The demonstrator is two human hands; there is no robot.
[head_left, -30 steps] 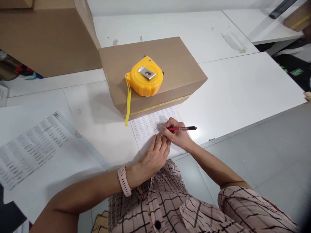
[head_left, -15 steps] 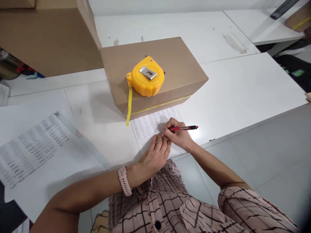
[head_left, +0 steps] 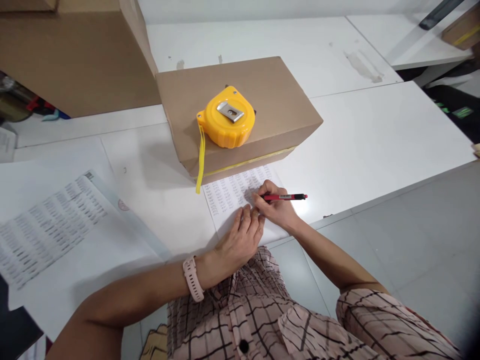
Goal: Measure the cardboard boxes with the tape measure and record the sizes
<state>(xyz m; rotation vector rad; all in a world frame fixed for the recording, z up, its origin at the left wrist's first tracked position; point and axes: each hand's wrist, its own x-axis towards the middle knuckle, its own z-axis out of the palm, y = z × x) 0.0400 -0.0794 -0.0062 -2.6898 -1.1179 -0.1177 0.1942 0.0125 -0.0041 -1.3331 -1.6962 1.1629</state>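
My right hand [head_left: 276, 206] is closed around a red and black pen [head_left: 287, 197], its tip end hidden by the fingers over a sheet of paper [head_left: 227, 192] covered in columns of handwriting. Flat on the lower part of that sheet lies my left hand [head_left: 242, 235], fingers stretched out, close beside the right. A cardboard box [head_left: 281, 107] stands just beyond the sheet and hides its far edge. On top of the box rests a yellow tape measure [head_left: 229, 120] with a metal clip, its yellow strap hanging over the front edge.
Printed sheets [head_left: 52, 225] lie at the left of the white table [head_left: 360, 135]. A large cardboard box [head_left: 93, 60] stands at the back left, with red and blue items [head_left: 45, 109] beside it. Another box [head_left: 463, 32] is at the far right.
The right hand and pen have shifted very slightly to the right over the sheet. The left hand, box and tape measure stay put; the view has moved a touch.
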